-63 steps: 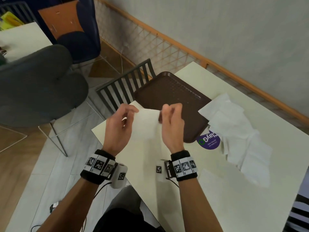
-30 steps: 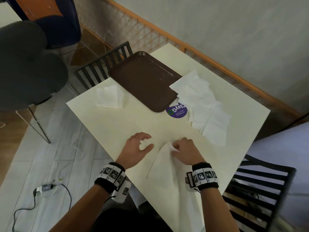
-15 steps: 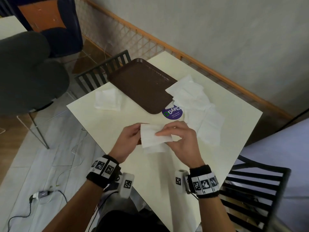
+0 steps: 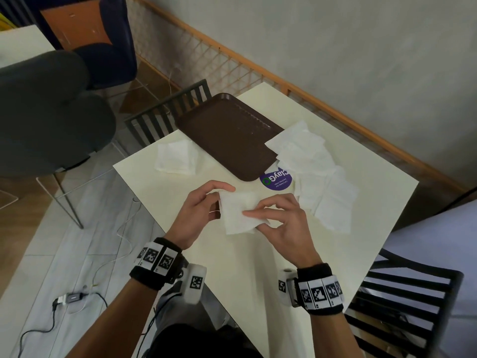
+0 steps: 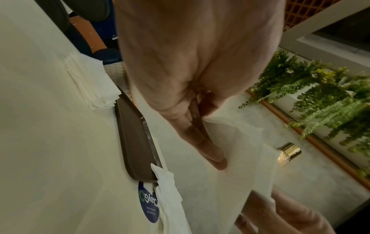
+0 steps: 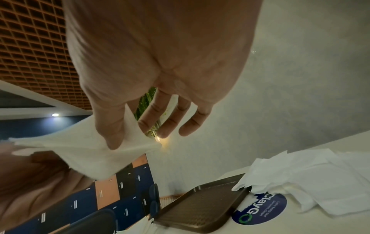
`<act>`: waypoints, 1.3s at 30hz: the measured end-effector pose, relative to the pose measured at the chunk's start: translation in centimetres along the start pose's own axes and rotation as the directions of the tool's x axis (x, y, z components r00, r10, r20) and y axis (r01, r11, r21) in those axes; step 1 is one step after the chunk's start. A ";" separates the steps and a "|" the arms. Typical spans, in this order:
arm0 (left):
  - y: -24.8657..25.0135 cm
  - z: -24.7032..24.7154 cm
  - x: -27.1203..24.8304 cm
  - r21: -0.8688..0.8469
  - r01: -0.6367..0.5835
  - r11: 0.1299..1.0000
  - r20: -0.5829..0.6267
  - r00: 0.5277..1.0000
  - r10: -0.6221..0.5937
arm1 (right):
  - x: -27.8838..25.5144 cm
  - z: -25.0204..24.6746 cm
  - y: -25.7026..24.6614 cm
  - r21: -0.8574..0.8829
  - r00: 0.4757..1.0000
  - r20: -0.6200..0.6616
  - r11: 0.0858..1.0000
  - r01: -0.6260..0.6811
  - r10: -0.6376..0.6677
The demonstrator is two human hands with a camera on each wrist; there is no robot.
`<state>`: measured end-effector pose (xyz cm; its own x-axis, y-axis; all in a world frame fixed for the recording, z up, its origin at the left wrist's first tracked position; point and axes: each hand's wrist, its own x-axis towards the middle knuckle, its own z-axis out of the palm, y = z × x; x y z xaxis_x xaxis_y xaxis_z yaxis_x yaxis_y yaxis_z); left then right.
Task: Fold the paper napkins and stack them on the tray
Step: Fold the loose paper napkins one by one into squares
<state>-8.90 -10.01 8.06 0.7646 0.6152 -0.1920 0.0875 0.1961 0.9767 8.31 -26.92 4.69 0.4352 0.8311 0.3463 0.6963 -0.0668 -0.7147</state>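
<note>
A white paper napkin (image 4: 238, 211) (image 5: 236, 150) (image 6: 84, 148) is held up over the near half of the table between both hands. My left hand (image 4: 198, 210) (image 5: 202, 139) pinches its left edge. My right hand (image 4: 278, 223) (image 6: 128, 134) pinches its right side between thumb and forefinger, the other fingers spread. The brown tray (image 4: 229, 135) (image 5: 136, 139) (image 6: 200, 204) lies bare at the table's far corner. A small stack of folded napkins (image 4: 176, 157) (image 5: 92, 83) sits left of the tray. A loose heap of unfolded napkins (image 4: 317, 171) (image 6: 312, 177) spreads to the tray's right.
A round purple sticker (image 4: 275, 180) (image 6: 260, 209) is on the cream table (image 4: 232, 267) by the tray's near corner. Black slatted chairs stand at the far left (image 4: 167, 112) and near right (image 4: 402, 303). A grey padded chair (image 4: 49, 112) stands to the left, a cable (image 4: 72, 298) on the floor.
A second ago my right hand was lifting a napkin off the table beside the empty left hand. Now both hands hold it raised, and it looks more evenly doubled than half a second ago.
</note>
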 end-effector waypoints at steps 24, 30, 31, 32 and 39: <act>1.9 -11.3 7.1 0.567 -0.200 0.799 -0.041 0.962 0.270 | 16.5 14.8 -4.7 -0.181 0.993 -0.107 0.981 -0.067 0.048; 2.0 -14.3 11.2 0.557 -0.179 0.811 -0.201 0.918 0.341 | 21.6 17.8 -5.7 0.006 0.989 -0.090 0.993 -0.114 0.114; 2.0 -14.8 12.0 0.548 -0.167 0.819 -0.231 0.912 0.340 | 22.2 18.3 -5.6 0.038 0.989 -0.069 0.991 -0.126 0.128; 1.9 -15.4 12.7 0.543 -0.151 0.826 -0.264 0.903 0.339 | 22.8 18.7 -5.5 0.057 0.989 -0.050 0.989 -0.137 0.140; -1.1 -18.2 18.4 0.559 0.066 0.827 -0.493 0.828 0.267 | 25.6 23.2 -1.8 0.197 0.918 -0.121 0.915 -0.352 0.379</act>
<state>-6.55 14.99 1.75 0.3421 0.9381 0.0549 0.4795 -0.2245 0.8484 4.93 7.27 0.76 0.7321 0.6704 0.1209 0.3718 -0.2445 -0.8955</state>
